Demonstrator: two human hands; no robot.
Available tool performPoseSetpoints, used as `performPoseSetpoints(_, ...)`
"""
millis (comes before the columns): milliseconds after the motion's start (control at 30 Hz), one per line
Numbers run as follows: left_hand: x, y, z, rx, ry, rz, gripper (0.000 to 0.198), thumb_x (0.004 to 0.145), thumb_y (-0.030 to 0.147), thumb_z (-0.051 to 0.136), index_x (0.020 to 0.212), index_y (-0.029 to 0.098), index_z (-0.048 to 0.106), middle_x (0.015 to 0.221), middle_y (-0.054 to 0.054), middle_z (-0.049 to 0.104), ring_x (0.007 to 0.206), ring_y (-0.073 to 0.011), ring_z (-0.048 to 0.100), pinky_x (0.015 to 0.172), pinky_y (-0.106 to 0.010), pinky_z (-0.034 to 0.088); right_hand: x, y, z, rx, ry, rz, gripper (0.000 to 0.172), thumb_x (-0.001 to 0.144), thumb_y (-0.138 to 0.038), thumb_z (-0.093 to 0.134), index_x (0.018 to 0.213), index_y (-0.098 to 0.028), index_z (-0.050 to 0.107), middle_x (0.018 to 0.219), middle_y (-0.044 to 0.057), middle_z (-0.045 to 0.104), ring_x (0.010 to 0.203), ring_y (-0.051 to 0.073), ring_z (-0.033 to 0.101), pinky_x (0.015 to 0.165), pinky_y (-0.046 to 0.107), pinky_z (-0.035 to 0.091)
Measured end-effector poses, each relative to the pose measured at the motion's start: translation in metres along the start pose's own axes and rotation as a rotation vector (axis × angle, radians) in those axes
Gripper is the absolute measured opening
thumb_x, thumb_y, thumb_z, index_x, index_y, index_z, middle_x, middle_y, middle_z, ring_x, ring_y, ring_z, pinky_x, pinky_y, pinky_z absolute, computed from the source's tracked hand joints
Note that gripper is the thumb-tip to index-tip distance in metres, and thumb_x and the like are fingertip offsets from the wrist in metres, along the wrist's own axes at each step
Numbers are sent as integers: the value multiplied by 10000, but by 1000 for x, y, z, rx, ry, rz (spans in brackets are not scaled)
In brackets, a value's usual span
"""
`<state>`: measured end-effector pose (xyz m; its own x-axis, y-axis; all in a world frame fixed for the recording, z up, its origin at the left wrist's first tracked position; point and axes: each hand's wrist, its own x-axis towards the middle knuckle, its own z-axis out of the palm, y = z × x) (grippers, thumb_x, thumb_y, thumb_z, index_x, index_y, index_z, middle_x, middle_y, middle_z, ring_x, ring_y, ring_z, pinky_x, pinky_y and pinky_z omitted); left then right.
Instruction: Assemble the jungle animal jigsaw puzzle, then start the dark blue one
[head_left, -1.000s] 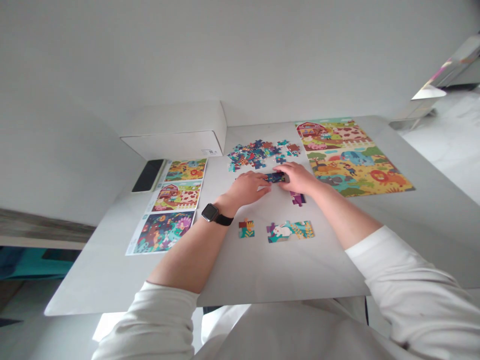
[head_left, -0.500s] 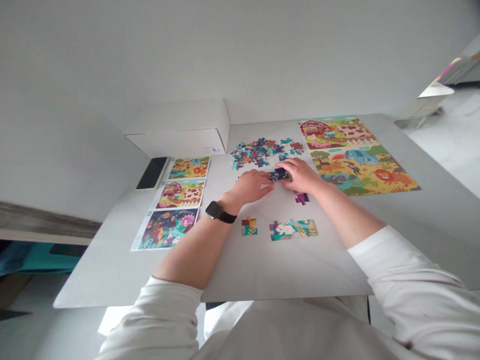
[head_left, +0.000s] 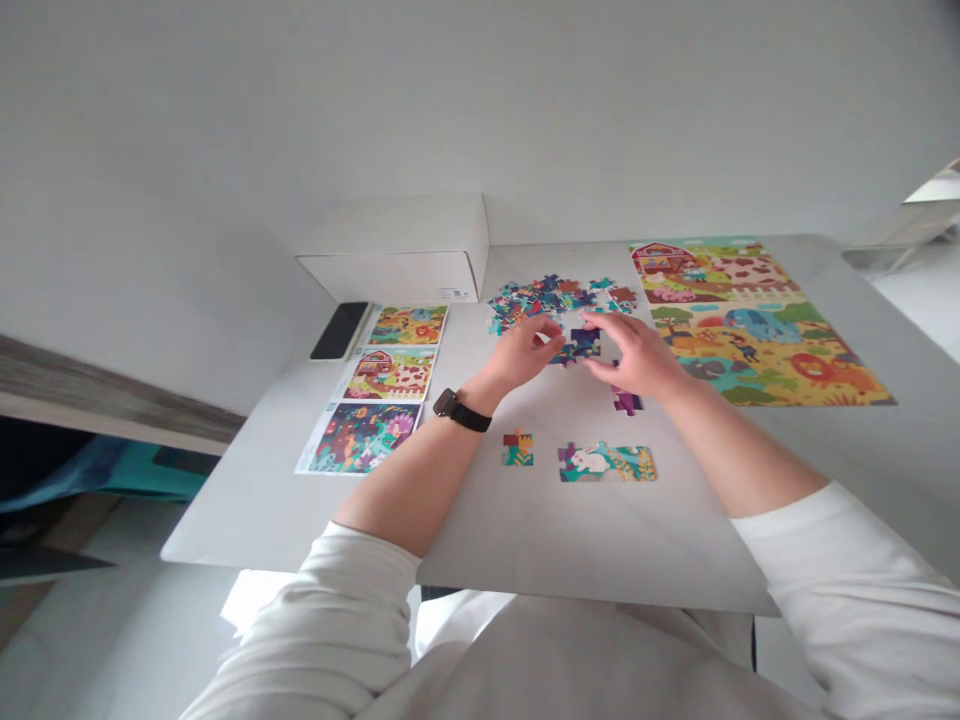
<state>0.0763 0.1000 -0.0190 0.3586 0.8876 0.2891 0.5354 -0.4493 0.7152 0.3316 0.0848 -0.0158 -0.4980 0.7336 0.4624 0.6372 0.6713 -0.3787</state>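
Dark blue joined puzzle pieces (head_left: pixel 586 343) lie flat between my two hands. My left hand (head_left: pixel 525 352) is at their left end, its fingers loosely curled with a gap between thumb and forefinger. On the right, my right hand (head_left: pixel 637 355) has thumb and fingers spread around the pieces' right edge, not closed on them. A purple puzzle piece (head_left: pixel 627 402) lies just below the right hand, partly hidden by it. Nearer me are a small piece with a yellow plant (head_left: pixel 518 449) and a joined strip with a white rabbit (head_left: pixel 606 462).
A heap of loose puzzle pieces (head_left: pixel 551 295) lies behind my hands. Two finished-looking animal pictures (head_left: pixel 757 325) cover the right side. At left are a sheet with three small pictures (head_left: pixel 386 374), a phone (head_left: pixel 340 331) and a white box (head_left: pixel 397 272) against the wall.
My hands have drawn apart: the left fingers have curled back, and the right has opened off the dark blue piece, which now lies between them. The whole view has shifted slightly.
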Motion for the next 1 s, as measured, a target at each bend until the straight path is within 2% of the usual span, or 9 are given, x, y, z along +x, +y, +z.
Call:
performPoseSetpoints(133, 3, 8, -1, -254, -12, -194, 192, 1020, 365, 682, 1014, 176, 721, 967, -40, 753, 824, -130, 658, 781, -260, 527, 1, -13, -4, 3, 6, -58, 720, 945, -320, 751, 1630, -308, 531, 1458, 100, 739, 1370, 377, 684, 1225, 597, 523)
performPoseSetpoints(233, 3, 14, -2, -449, -97, -292, 161, 1016, 338, 697, 979, 181, 694, 826, -6, 679, 661, -94, 570, 623, -230, 451, 0, -17, -3, 1, 5, -91, 707, 945, -338, 761, 1619, -316, 547, 1469, 99, 737, 1373, 385, 685, 1221, 617, 525)
performPoseSetpoints(300, 3, 16, -2, -528, -146, -335, 133, 997, 298, 712, 939, 182, 683, 775, 6, 644, 628, -89, 552, 570, -217, 412, -1, -17, -2, -5, 8, -109, 693, 950, -350, 758, 1612, -316, 554, 1471, 102, 737, 1364, 388, 692, 1208, 627, 537)
performPoseSetpoints(400, 2, 16, -1, -593, -183, -379, 108, 981, 266, 713, 920, 184, 679, 769, 6, 643, 643, -88, 573, 546, -196, 403, -3, -15, 0, -17, 25, -138, 666, 963, -360, 747, 1601, -304, 562, 1448, 111, 745, 1338, 385, 708, 1195, 637, 552)
performPoseSetpoints(567, 0, 15, -1, -696, -156, -433, 101, 963, 280, 720, 937, 194, 674, 820, -5, 678, 665, -89, 601, 541, -176, 422, -2, -11, 5, -4, 70, -110, 720, 934, -355, 771, 1616, -311, 543, 1493, 127, 698, 1391, 397, 668, 1219, 654, 547)
performPoseSetpoints(700, -1, 18, -2, -719, -125, -449, 121, 953, 293, 736, 931, 201, 661, 840, 0, 685, 654, -81, 593, 542, -169, 426, -3, -6, 8, 22, 126, -63, 795, 927, -364, 780, 1661, -312, 479, 1454, 147, 694, 1291, 381, 721, 1152, 623, 603)
performPoseSetpoints(900, -1, 20, 1, -700, -92, -461, 116, 958, 290, 743, 936, 203, 669, 823, 12, 673, 641, -75, 585, 548, -162, 427, -6, 1, 11, 27, 79, -68, 821, 904, -354, 820, 1653, -306, 487, 1437, 151, 699, 1312, 393, 708, 1177, 622, 574)
performPoseSetpoints(1000, -1, 21, 1, -707, -63, -474, 91, 973, 273, 719, 942, 204, 668, 820, 13, 674, 639, -77, 585, 547, -168, 429, -6, 2, 13, 37, 88, -57, 770, 917, -362, 803, 1628, -304, 513, 1434, 148, 700, 1292, 381, 717, 1154, 600, 591)
